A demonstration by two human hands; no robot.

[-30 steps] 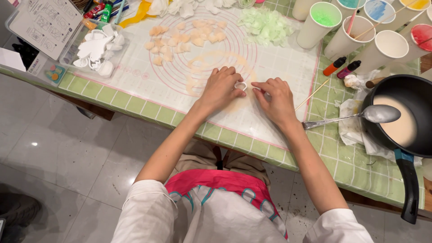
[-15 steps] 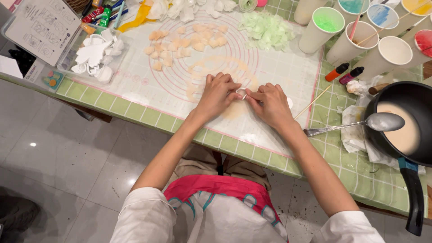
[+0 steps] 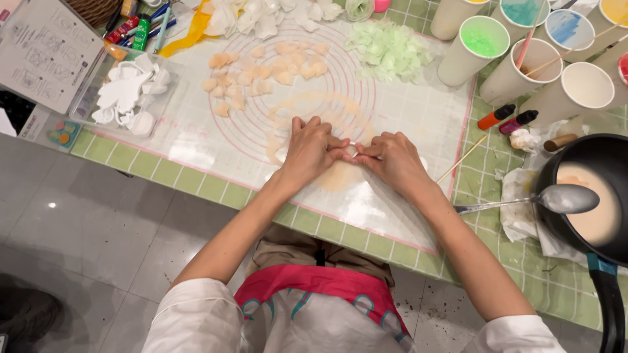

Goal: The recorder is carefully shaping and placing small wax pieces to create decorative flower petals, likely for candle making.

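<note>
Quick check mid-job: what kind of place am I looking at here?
Probably a craft or hobby worktable. A ringed silicone mat on a green tiled table holds peach petals, with cups of coloured liquid and a pan of cream liquid beside it. Both hands pinch a small piece.

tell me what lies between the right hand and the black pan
In the head view, a thin wooden stick lies on the mat just past the right hand; farther on, a metal spoon reaches across crumpled white paper to the black pan.
</note>
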